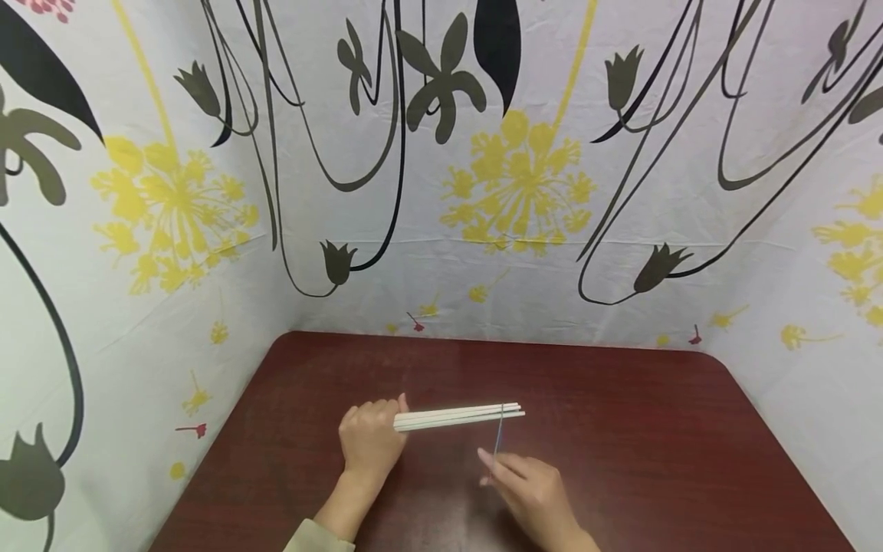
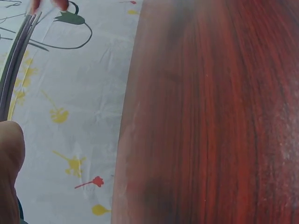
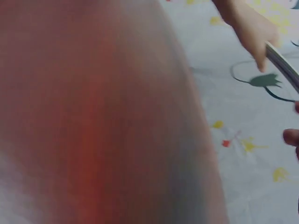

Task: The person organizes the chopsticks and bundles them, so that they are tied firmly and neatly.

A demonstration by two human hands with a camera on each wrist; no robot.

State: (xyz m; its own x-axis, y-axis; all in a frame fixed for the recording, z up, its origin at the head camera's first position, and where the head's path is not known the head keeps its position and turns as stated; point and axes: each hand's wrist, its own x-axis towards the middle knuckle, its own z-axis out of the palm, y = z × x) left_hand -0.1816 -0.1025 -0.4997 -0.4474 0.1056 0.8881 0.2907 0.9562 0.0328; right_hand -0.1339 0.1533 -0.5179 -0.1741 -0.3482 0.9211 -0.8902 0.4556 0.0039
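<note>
L hand (image 1: 371, 437) w/ grip on white sticks (image 1: 455, 416), R hand (image 1: 534, 491) w/ pinch on blue band (image 1: 499, 437) nr ends

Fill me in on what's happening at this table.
A person's left hand grips a bundle of thin pale sticks near one end, above the dark red table. The right hand pinches a thin bluish strand that runs taut up to the sticks near their free end. Whether it circles the whole bundle, I can't tell.

No text, label, brand, number or sign can be read anywhere here.
</note>
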